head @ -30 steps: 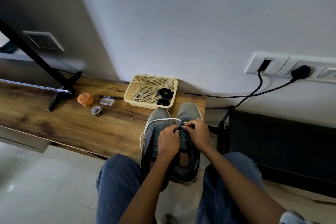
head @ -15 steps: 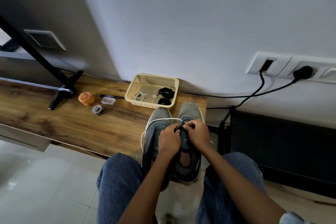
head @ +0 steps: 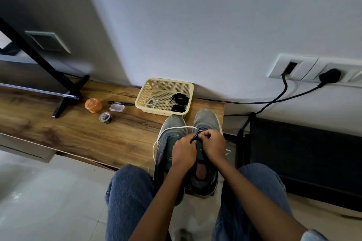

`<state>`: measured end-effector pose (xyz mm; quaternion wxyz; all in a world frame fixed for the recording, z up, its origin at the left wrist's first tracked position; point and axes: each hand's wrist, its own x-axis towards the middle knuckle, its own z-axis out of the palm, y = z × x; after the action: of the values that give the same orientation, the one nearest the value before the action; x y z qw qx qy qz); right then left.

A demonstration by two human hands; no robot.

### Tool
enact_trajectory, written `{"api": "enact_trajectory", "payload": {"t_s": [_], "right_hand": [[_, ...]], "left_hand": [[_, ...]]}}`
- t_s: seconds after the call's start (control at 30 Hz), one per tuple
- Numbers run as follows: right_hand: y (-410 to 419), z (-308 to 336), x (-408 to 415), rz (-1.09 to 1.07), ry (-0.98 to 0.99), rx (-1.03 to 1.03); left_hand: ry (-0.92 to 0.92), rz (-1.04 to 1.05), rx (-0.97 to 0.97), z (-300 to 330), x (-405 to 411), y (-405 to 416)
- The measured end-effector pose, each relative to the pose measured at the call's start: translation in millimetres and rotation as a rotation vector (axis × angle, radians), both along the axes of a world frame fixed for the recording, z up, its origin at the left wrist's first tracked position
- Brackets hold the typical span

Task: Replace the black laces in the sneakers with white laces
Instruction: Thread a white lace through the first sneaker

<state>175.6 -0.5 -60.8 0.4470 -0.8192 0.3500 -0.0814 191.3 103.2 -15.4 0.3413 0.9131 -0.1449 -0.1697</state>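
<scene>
Two grey sneakers stand side by side at the near right end of the wooden table: the left sneaker (head: 170, 139) and the right sneaker (head: 207, 121). A white lace (head: 176, 127) loops from the right sneaker's eyelets across the left sneaker's toe and down its left side. My left hand (head: 184, 152) grips the right sneaker's dark tongue and eyelet edge. My right hand (head: 212, 143) pinches the white lace at the eyelets. Both hands hide the lacing area.
A cream plastic basket (head: 188, 86) behind the sneakers holds a coiled white lace (head: 150, 101) and two bundled black laces (head: 179, 98). An orange cup (head: 93, 105), clear small box (head: 117, 107), pen (head: 120, 102) and tape roll (head: 106, 117) lie left. A black stand (head: 64, 101) is farther left, wall sockets with cables (head: 286, 84) right.
Both hands stay at the right sneaker's eyelets with only slight finger movement. The white lace loop keeps its shape.
</scene>
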Motion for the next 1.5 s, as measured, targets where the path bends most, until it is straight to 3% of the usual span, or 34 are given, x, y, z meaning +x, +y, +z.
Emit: {"api": "enact_trajectory", "payload": {"t_s": [0.57, 0.87, 1.1, 1.27, 1.5], "right_hand": [[1.2, 10.5, -5.6, -0.046, -0.073, 0.126], [23.6, 21.4, 2.9, -0.297, -0.011, 0.208], [19.8, 26.3, -0.8, -0.326, 0.005, 0.218], [23.9, 30.1, -0.7, -0.403, 0.119, 0.179], [26.2, 37.2, -0.5, -0.458, 0.125, 0.321]], "left_hand": [[-0.065, -0.184, 0.168, -1.2, -0.6, -3.0], [0.039, -0.168, 0.077, -2.8, -0.9, 2.7], [0.097, -0.145, 0.070, -12.3, -2.2, 3.6], [0.104, -0.141, 0.041, -14.3, -1.8, 5.2], [0.083, -0.179, 0.084, -13.4, -0.5, 4.4]]}}
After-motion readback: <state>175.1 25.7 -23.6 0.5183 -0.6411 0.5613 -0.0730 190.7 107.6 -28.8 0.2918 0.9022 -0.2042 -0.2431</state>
